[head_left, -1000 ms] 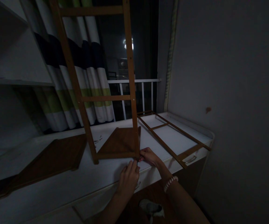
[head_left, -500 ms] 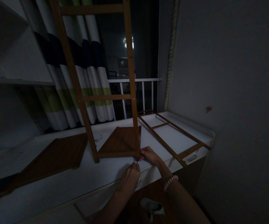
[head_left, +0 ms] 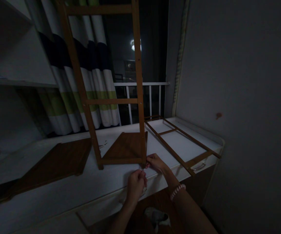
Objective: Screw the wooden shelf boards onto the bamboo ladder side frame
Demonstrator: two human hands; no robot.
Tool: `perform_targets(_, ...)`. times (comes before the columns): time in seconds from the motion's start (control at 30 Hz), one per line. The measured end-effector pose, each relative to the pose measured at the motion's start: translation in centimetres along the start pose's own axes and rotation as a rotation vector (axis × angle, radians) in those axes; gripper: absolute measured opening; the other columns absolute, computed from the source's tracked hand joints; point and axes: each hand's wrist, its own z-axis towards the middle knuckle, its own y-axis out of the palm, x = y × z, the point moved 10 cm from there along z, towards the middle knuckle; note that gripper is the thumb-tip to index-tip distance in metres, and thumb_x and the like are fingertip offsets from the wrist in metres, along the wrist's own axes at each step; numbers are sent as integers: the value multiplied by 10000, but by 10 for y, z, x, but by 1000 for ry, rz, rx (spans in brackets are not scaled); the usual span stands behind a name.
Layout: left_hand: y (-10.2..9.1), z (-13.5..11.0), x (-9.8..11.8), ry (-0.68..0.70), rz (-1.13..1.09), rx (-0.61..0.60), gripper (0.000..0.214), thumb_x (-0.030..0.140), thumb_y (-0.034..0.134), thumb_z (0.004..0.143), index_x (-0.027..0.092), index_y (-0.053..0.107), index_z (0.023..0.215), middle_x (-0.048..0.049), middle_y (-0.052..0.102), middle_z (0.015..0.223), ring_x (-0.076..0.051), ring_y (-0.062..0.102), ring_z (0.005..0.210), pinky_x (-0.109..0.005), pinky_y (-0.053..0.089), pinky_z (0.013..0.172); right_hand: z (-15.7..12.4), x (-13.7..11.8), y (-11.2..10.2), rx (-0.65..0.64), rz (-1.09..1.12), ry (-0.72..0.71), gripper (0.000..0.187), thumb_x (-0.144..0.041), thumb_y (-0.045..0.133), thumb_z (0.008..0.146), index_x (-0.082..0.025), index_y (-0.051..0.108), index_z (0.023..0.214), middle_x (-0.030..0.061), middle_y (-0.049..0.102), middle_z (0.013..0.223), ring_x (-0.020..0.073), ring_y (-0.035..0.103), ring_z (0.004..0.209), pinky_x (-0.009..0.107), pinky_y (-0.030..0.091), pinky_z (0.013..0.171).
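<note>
A brown wooden frame (head_left: 138, 83) with crossbars stands upright on the white surface, and a brown wooden shelf panel (head_left: 125, 146) sits at its bottom. At the foot of its right-hand post, my right hand (head_left: 155, 162) is closed, fingertips pinched against or right beside the wood; what they hold is hidden. Just below and in front of that foot is my left hand (head_left: 135, 183), its fingers curled together. A thin dark piece shows at the left fingertips, pointing up toward the post; its kind is too small and dim to tell.
A second wooden frame (head_left: 169, 148) lies flat on the right. Another brown panel (head_left: 57, 159) lies on the left. Several small screw-like pieces (head_left: 103, 144) are scattered behind the standing frame. The white surface (head_left: 98, 185) ends at a front edge above drawers.
My left hand has turned at the wrist and shifted slightly, its knuckles now facing differently. My right hand stays at the post's foot. The view has shifted a little.
</note>
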Motion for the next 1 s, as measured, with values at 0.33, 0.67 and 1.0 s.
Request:
perform_targets(0.33, 11, -5, -12, -169, -656, 45, 285, 311, 604, 542, 135, 526, 752, 62, 470, 395, -46, 400, 341, -155, 203, 363, 3, 6, -2, 4, -7, 12, 181, -245, 459, 583, -126, 524, 464, -2, 518, 386, 71, 462, 384, 185, 309, 406)
perform_targets(0.67, 4, -2, 7, 14, -519, -42, 316, 394, 607, 584, 98, 611, 692, 7, 540, 478, -104, 517, 528, -247, 426, 609, 3, 6, -3, -1, -4, 3, 170, -211, 469, 589, -117, 515, 455, -8, 508, 406, 54, 423, 374, 177, 274, 395)
perform_targets(1.0, -18, -8, 5, 73, -231, -58, 232, 320, 574, 611, 124, 590, 733, -20, 615, 507, -150, 583, 551, -279, 459, 648, -7, 9, 19, -49, 126, 72, 186, -180, 514, 586, -119, 499, 411, 2, 522, 417, 69, 469, 412, 190, 374, 464)
